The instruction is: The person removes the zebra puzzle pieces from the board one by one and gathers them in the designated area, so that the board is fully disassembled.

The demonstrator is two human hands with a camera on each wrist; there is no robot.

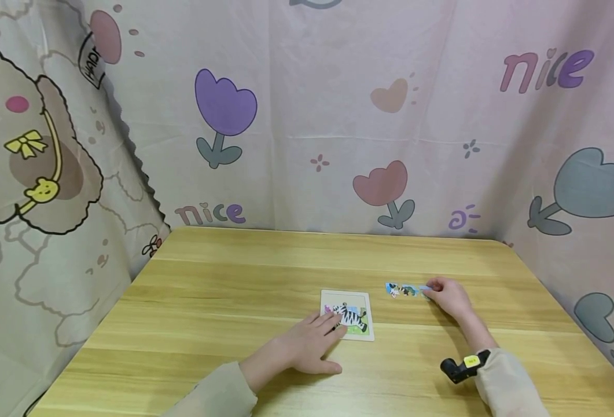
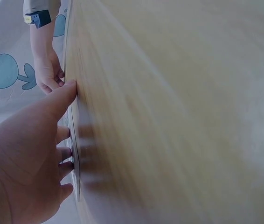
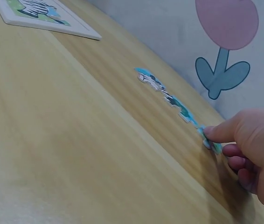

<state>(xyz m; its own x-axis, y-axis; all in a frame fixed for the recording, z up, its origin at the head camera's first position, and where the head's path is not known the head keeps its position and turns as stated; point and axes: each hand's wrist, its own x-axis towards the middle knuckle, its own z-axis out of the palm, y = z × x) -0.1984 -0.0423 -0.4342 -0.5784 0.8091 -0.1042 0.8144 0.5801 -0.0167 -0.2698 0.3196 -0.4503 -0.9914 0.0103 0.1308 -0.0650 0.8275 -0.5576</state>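
Note:
My left hand lies with fingers spread and straight, its fingertips on the left part of a white-framed puzzle board. A zebra picture shows inside that frame, partly covered by the fingers. To the right of the board, my right hand pinches a small blue and green puzzle piece between thumb and fingers, low over the table. Loose puzzle pieces lie in a short row just left of it, one with a zebra head. The held piece is partly hidden by the thumb.
The wooden table carries the board and the pieces. A patterned curtain hangs behind its back edge, and more printed cloth hangs at the left. A black wrist camera sits on the right wrist.

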